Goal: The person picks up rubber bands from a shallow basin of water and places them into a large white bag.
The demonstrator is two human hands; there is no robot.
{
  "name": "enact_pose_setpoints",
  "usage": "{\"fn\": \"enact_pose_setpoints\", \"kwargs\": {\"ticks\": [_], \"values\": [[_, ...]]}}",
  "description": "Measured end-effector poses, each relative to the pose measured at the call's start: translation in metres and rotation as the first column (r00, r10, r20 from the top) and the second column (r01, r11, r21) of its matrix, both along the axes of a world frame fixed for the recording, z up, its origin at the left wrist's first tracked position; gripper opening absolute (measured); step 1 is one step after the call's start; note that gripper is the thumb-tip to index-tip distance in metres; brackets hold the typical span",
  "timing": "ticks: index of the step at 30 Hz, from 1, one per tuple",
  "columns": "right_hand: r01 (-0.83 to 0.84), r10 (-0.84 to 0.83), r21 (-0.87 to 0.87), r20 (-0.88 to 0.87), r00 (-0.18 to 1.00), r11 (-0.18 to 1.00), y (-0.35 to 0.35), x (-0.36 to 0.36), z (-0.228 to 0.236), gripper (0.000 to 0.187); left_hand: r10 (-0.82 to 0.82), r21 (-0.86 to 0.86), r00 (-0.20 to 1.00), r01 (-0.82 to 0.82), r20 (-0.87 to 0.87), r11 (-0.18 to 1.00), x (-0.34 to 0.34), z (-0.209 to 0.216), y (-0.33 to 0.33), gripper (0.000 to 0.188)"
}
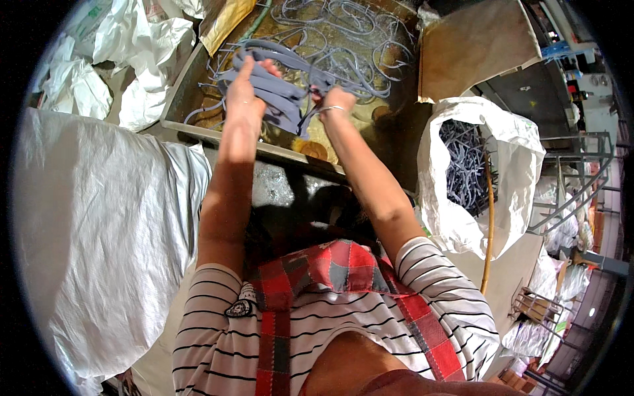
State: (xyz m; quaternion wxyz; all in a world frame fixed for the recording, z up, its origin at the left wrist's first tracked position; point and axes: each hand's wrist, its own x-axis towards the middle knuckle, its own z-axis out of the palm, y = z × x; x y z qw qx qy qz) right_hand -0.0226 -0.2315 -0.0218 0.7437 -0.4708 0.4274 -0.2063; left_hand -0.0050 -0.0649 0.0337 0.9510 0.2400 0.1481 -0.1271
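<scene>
A looped bundle of flat grey strips (279,99), rubbery in look, is held up over a shallow metal tank (188,131). My left hand (246,92) wraps the bundle's left side, thumb up along it. At the bundle's right end, my right hand (337,99) is closed on the strips; its fingertips are partly hidden. Beyond both hands, loose grey cords (356,63) lie in curls across the wet tank bottom.
Right of the tank stands a white woven sack (518,148) of dark strip scraps (465,165), with a bamboo stick (489,224) leaning on it. A brown board (475,49) is behind. A silvery sheet (125,231) covers something at left, near white bags (142,66).
</scene>
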Motion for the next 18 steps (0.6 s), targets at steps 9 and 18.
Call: {"fn": "enact_pose_setpoints", "kwargs": {"ticks": [9, 18], "values": [[-0.301, 0.613, -0.921, -0.091, 0.785, 0.248, -0.095, -0.166, 0.149, 0.009, 0.07, 0.027, 0.997, -0.07, 0.01, 0.997, 0.023, -0.013, 0.048, 0.029], [-0.319, -0.248, -0.743, -0.21, 0.946, -0.588, -0.25, -0.217, 0.191, 0.058, -0.309, 0.56, 0.904, 0.097, 0.296, 0.822, -0.033, 0.029, -0.007, 0.029]]}}
